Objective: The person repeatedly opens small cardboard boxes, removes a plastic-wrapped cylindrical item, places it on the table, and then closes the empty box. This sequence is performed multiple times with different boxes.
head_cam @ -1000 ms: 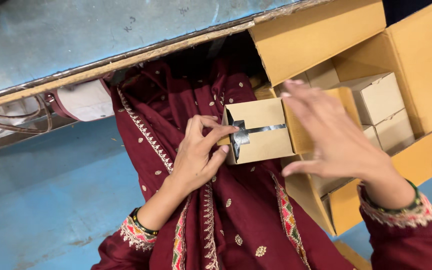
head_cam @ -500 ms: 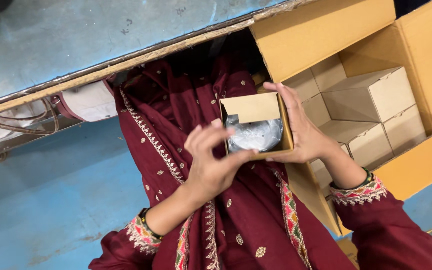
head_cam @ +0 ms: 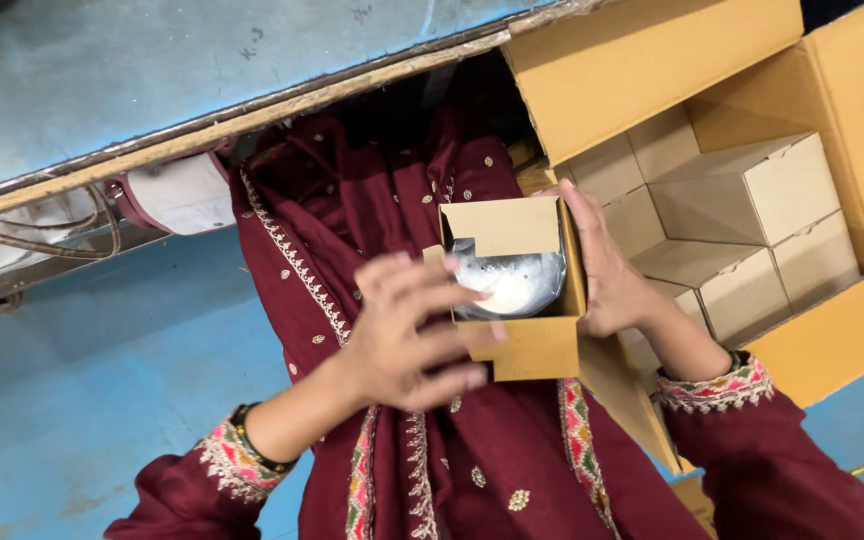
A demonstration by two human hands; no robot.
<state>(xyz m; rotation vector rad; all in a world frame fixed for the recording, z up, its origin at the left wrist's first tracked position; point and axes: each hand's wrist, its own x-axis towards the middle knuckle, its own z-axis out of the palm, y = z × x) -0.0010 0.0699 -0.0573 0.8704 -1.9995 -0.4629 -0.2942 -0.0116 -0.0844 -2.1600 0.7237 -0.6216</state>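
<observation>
Your left hand (head_cam: 407,335) curls around the near side of a small cardboard box (head_cam: 522,330), fingers wrapped over its lower edge and front wall. Your right hand (head_cam: 607,275) presses flat against the far wall, thumb hooked at the top corner. Between them the box is clamped over your lap, above the maroon embroidered dress (head_cam: 382,200), with its mouth turned up toward you. One top flap (head_cam: 502,225) stands open.

Inside sits a shiny item wrapped in clear plastic (head_cam: 507,280), rounded and metallic-looking; its exact kind is hard to tell. It fills most of the opening.

Judging from the thin walls, the box is light and will dent if you squeeze hard, so grip it by opposite walls near the corners, where the card is stiffest. The plastic wrap looks slippery; the item could slide out if the mouth tips downward.

To your right a large open carton (head_cam: 652,60) holds several closed small boxes (head_cam: 752,190) of the same tan card, stacked close together. Above your lap runs the worn edge of the blue counter (head_cam: 202,70), and the blue floor (head_cam: 72,400) lies to your left.
</observation>
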